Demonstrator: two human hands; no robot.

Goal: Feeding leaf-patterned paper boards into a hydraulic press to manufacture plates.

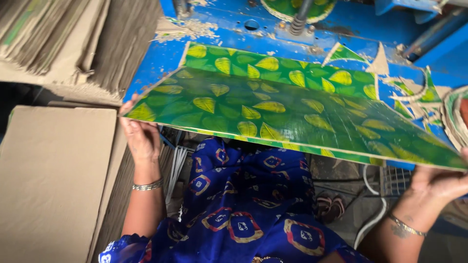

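Your left hand [141,139] and right hand [441,182] each clamp one end of the glossy green leaf-printed paperboard sheet [292,117], long axis spanning left-right between them.

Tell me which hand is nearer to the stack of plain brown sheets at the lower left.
Left. The left hand grips the green leaf-print sheet just beside the brown stack; the right hand holds the sheet's far end, across the frame.

The sheet [273,109] held between the left hand [140,136] and right hand [441,182] is glossy green with yellow-green leaf prints. Beyond it the machine bed [229,36] is chipped bright blue. Beside the left hand, the stacked boards [53,175] are plain brown; below both hands, the garment [243,204] is deep blue with red-and-gold ringed motifs.
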